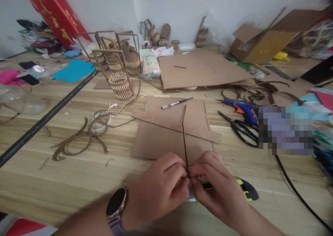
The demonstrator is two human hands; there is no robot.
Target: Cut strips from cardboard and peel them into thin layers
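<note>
A thin, dark corrugated cardboard strip (pixel 184 135) is pinched at its near end between the fingertips of my left hand (pixel 163 184) and my right hand (pixel 215 184). Its far end reaches away over a brown cardboard sheet (pixel 153 144) and a narrower cardboard piece (pixel 166 123) lying across it. Both hands are closed, with their fingertips almost touching. Under my right hand lies a yellow and black utility knife (pixel 248 190), partly hidden. A pen (pixel 177 103) rests at the far side of the sheet.
Black scissors (pixel 243 130) and a blue glue gun (pixel 239 107) lie to the right. Curled cardboard strips (pixel 80 139) and a white tape roll (pixel 100 121) are on the left. Small stick-built baskets (pixel 120 85) with tall handles stand behind. A large cardboard sheet (pixel 203 69) lies farther back.
</note>
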